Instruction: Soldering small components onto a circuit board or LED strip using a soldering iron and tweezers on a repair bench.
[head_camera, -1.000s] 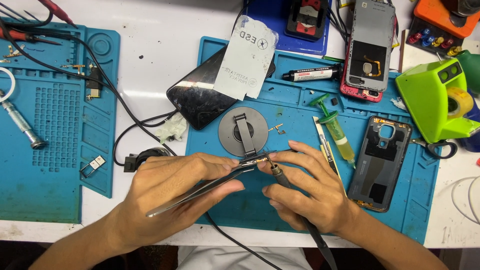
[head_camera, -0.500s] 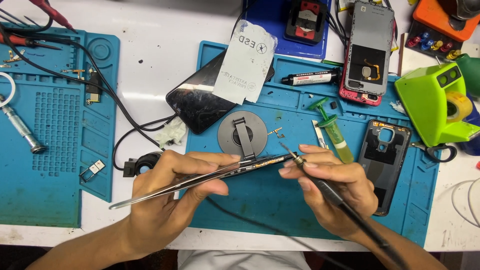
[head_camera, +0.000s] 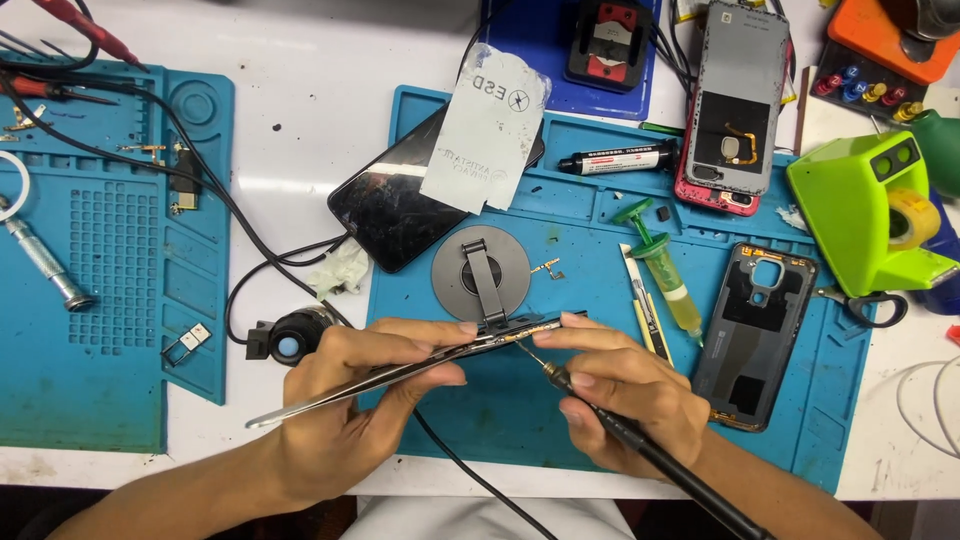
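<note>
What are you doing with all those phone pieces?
A person's left hand holds long metal tweezers to a thin strip clamped on a round grey stand. The right hand holds a black soldering iron like a pen, its tip at the strip. Opened phones lie around on the blue mat.

Both hands are held close together near the tabletop's front edge, forearms angled inward. The left hand (head_camera: 345, 410) is pinched shut, fingers extended rightward. The right hand (head_camera: 625, 395) is curled in a pen-like grip.
</note>
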